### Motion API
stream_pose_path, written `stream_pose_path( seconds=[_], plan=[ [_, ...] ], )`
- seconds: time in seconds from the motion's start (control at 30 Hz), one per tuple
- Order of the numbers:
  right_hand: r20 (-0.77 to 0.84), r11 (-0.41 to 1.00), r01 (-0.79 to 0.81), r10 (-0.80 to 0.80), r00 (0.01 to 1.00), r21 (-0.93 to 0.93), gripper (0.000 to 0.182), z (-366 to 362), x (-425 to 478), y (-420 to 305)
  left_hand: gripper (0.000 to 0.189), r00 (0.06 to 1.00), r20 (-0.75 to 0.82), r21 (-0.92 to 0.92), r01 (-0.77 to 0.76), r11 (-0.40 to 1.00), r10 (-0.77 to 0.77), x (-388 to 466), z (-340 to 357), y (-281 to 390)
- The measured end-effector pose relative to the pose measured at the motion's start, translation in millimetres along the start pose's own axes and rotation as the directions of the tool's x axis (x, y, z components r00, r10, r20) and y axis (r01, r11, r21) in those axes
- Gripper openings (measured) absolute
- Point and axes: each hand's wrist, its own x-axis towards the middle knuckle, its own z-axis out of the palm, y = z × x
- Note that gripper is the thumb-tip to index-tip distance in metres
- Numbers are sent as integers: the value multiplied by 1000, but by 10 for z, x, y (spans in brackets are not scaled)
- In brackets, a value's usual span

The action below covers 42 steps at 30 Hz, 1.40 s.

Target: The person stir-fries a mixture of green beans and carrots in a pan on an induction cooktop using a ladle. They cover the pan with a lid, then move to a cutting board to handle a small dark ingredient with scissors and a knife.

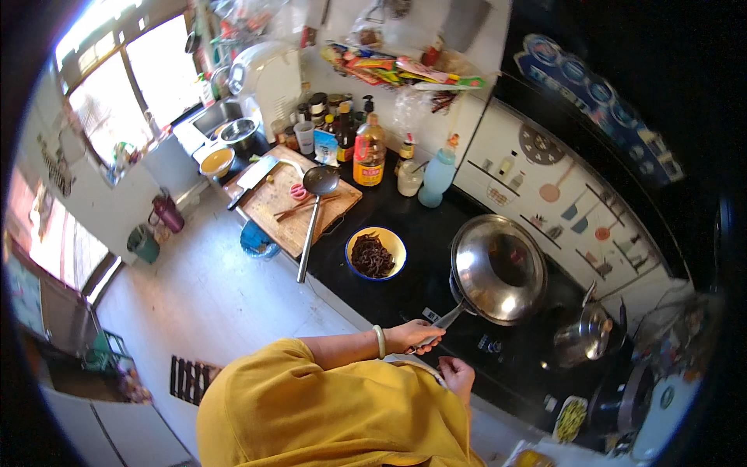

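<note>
My left hand (417,337), with a pale bangle at the wrist, grips the handle of a shiny steel wok (496,271). The wok is over the stove area of the black counter (408,204), and its rounded metal surface catches the light. My right hand (458,375) is close to my body by the counter's front edge, its fingers curled; whether anything is in them cannot be seen. Left of the wok stands a cream enamel bowl (399,240) with a blue rim, holding dark brown strips of food (372,257).
A wooden cutting board (262,216) bears a cleaver (257,173), chopsticks (297,207) and a ladle (321,181) overhanging its edge. Behind are an oil bottle (369,154) and a blue bottle (437,175). Rightward stand a metal pot (578,338) and a dish of green food (570,419).
</note>
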Motion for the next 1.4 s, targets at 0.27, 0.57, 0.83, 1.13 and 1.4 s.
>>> stream_pose_path(
  seconds=[0.27, 0.57, 0.83, 1.13, 1.4],
  plan=[
    [46, 997, -74, 75, 996, -8, 17, -7, 102, -48, 35, 999, -10, -23, -48, 999, 48, 112, -59, -118],
    [43, 996, -51, 48, 998, 71, 17, 10, 161, -204, 35, 998, 33, -22, -47, 999, 48, 148, -99, -155],
    [34, 996, -65, 62, 997, 68, 19, -49, 167, -239, 32, 999, 29, -63, -26, 998, 28, -69, 25, 10],
    [57, 993, -38, 31, 998, 114, 17, -85, 228, -187, 30, 999, 20, -148, -47, 988, 50, 117, -54, -146],
    [79, 994, -12, 3, 997, 105, 16, -80, 235, -316, 34, 1000, 16, -71, -25, 997, 26, -6, -31, -67]
  ],
)
